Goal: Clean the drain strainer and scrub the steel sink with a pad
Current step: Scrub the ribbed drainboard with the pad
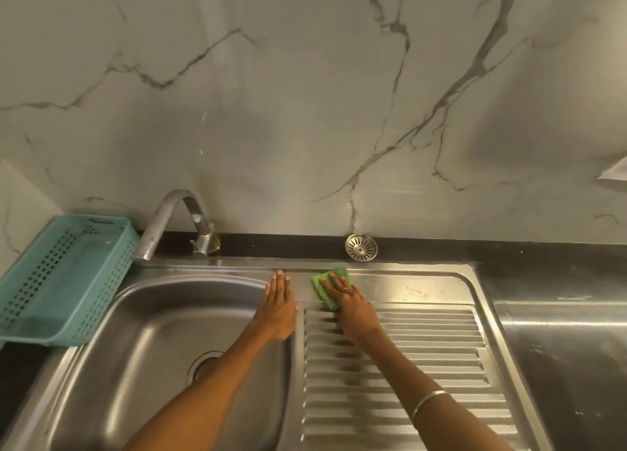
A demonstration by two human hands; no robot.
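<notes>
The steel sink (142, 318) has a deep basin on the left and a ribbed drainboard (424, 349) on the right. A green scrub pad (326, 288) lies on the flat steel at the drainboard's far left corner, pressed down under my right hand (349, 301). My left hand (279, 303) rests flat with fingers together on the rim between basin and drainboard. The round steel drain strainer (361, 247) leans upright on the dark ledge behind the sink. The open drain hole (203, 366) is partly hidden by my left forearm.
A curved steel tap (176, 220) stands at the back left of the basin. A teal perforated plastic basket (64, 281) sits at the sink's left edge. Marble wall rises behind. A dark counter (559, 315) extends to the right.
</notes>
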